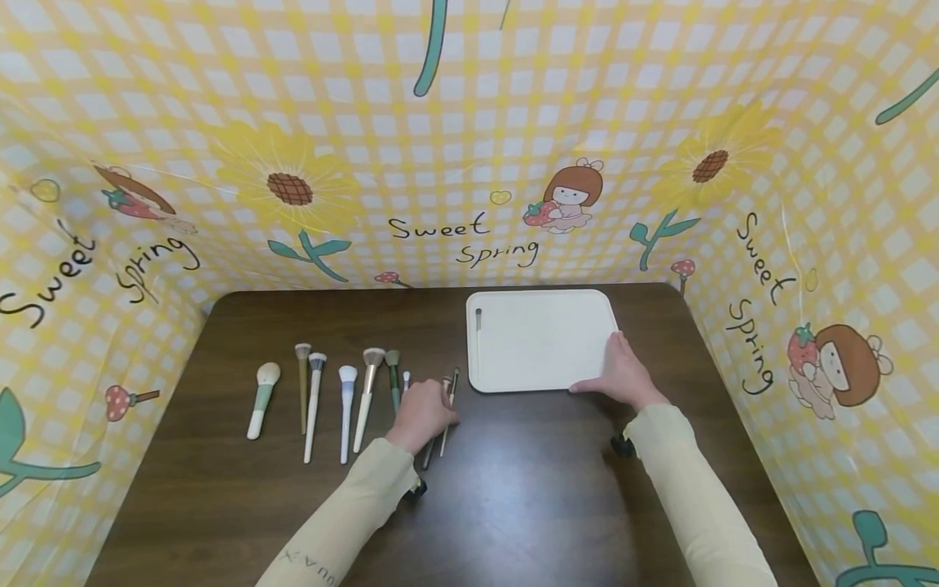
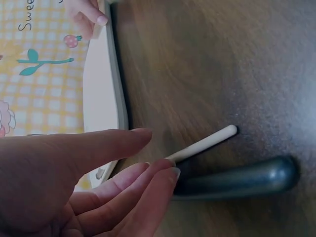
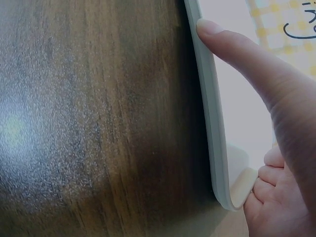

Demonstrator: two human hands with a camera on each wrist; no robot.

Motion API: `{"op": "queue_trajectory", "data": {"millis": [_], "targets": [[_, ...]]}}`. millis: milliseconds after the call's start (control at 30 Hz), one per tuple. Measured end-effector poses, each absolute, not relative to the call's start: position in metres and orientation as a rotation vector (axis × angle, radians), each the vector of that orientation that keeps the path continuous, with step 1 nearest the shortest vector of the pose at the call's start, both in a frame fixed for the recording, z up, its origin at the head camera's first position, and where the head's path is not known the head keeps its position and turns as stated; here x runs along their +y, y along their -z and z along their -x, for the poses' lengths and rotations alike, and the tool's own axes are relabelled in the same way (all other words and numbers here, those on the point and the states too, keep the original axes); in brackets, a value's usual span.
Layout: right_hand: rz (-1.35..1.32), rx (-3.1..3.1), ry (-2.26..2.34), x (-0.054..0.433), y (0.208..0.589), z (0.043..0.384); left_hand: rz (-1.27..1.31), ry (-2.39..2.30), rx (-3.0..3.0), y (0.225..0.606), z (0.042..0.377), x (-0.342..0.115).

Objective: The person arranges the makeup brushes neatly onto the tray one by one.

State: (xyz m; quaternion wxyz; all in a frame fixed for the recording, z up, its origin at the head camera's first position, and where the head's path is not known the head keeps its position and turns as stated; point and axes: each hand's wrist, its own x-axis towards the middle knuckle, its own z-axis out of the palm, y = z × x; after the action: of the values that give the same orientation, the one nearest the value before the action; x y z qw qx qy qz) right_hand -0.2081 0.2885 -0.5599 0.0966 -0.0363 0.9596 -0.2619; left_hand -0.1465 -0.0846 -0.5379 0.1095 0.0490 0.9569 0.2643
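Observation:
In the head view my left hand (image 1: 421, 412) is low over the right end of a row of makeup brushes. Thumb and fingers stand apart in the left wrist view, fingertips right at a thin pale-handled brush (image 2: 207, 143). Beside it lies a thick, glossy dark brush handle (image 2: 237, 180), its other end hidden by the fingers. My right hand (image 1: 625, 375) grips the near right corner of a white tray (image 1: 543, 338), thumb (image 3: 212, 28) on the front rim and fingers curled against the side. One small brush (image 1: 479, 318) lies along the tray's left side.
Left of my left hand lie more brushes: a fluffy one with a green-and-white handle (image 1: 262, 399), a blue-and-white one (image 1: 347, 416), a large white-handled one (image 1: 367, 399) and a green one (image 1: 394, 375). Checked yellow cloth (image 1: 440, 163) walls the dark wooden table (image 1: 528, 505) on three sides.

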Motion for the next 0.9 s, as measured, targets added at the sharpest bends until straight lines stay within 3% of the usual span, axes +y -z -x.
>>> {"op": "queue_trajectory", "data": {"millis": [900], "targets": [[0.104,2.844,0.760,0.2903,0.5627,0.2073,-0.117,-0.556,2.978,0.5399,0.1484,-0.0790]]}}
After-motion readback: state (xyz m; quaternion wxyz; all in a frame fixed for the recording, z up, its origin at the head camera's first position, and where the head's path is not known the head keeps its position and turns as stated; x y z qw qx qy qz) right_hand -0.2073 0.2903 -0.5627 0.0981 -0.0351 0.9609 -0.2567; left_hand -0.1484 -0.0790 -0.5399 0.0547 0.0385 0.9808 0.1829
